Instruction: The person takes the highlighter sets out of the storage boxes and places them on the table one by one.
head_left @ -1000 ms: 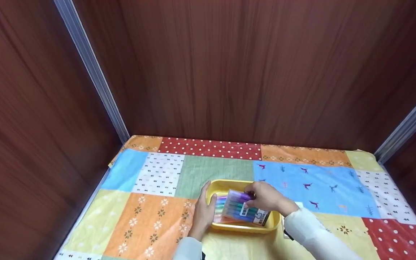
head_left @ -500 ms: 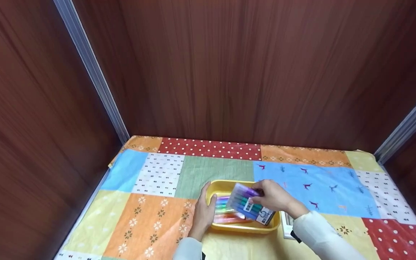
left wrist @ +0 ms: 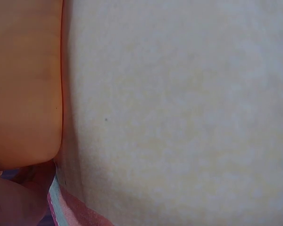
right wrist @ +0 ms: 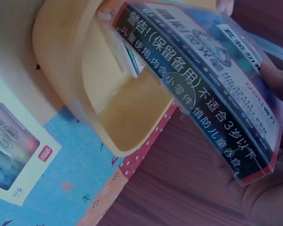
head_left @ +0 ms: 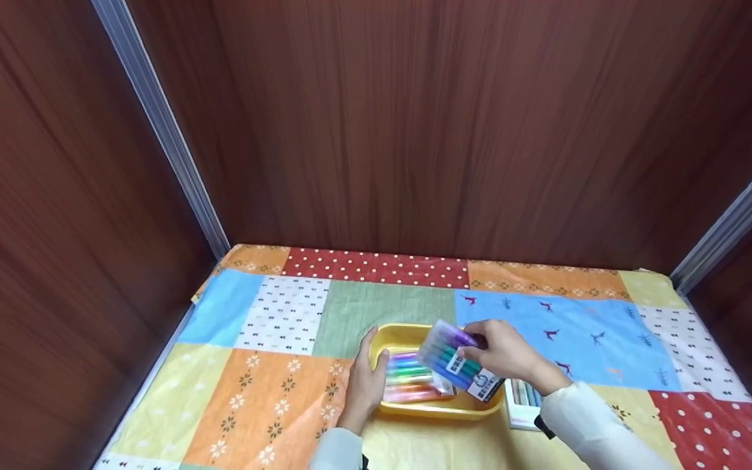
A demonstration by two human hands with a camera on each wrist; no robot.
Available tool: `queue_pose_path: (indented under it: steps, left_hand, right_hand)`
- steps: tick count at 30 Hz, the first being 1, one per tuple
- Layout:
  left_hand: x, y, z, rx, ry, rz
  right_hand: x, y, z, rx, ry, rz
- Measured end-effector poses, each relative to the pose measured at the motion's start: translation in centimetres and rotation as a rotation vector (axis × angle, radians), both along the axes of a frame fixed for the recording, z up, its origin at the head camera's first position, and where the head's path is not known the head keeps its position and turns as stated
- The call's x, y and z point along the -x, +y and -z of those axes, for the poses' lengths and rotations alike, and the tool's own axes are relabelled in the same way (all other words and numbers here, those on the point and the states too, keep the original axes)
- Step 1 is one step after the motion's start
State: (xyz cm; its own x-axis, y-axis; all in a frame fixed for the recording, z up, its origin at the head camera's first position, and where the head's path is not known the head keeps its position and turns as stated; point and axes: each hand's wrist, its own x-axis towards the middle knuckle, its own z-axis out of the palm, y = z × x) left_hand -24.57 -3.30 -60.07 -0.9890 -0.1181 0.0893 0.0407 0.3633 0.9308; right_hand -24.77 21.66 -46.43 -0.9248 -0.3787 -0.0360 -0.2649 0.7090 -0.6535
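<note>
The left hand (head_left: 364, 388) grips the left end of a yellow container (head_left: 438, 413), its thumb on the inner side of the rim and its fingers along the outside. The left wrist view shows a container wall close up, with part of the hand low at its corner.

The right hand (head_left: 505, 352) pinches a clear pack of pens (head_left: 449, 363) between thumb and fingers, thumb on the label side. The pack is held tilted over the right half of the container, its printed black end toward the right; whether it touches the rim I cannot tell. The right wrist view shows white Chinese lettering on that black end, a red border, and printed colour names beside it. Violet, green and blue pens show through the clear plastic.

Inside the container, at its left end near the left thumb, lies a second pack of pens (head_left: 412, 378), running from violet on the far side to red on the near side; its details are blurred.

The container sits on the desk (head_left: 389, 297), about midway between the left and right edges and well apart from the far edge. Just beside its right end lies a white box (head_left: 523, 408) with a window showing pens, partly hidden by the right sleeve (head_left: 585, 418). A patchwork cloth (head_left: 271, 405) covers the desk.
</note>
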Motion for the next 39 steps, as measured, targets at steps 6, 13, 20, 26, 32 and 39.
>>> queue_pose_path:
  steps: [6,13,20,26,32,39]
  left_hand:
    - [0.0,-0.1,0.0,-0.006,-0.013,0.015]
    - [0.0,-0.1,0.1,-0.010,-0.021,0.007]
    - [0.0,0.0,0.0,-0.006,-0.007,0.001]
    - [-0.1,0.0,-0.1,0.001,-0.002,-0.006]
    - [-0.1,0.0,-0.1,0.001,-0.004,-0.010]
    - [-0.1,0.0,-0.1,-0.005,-0.014,-0.006]
  right_hand:
    - [-0.1,1.1,-0.2,0.015,0.020,0.018]
    - [-0.2,2.5,-0.6,0.019,0.049,0.066]
    - [-0.5,3.8,-0.8,0.047,0.029,0.131]
    - [-0.7,4.8,-0.9,0.077,0.013,0.158]
    - [-0.7,5.8,-0.9,0.077,0.053,0.189]
    - [-0.8,7.1,-0.7,0.071,0.069,0.226]
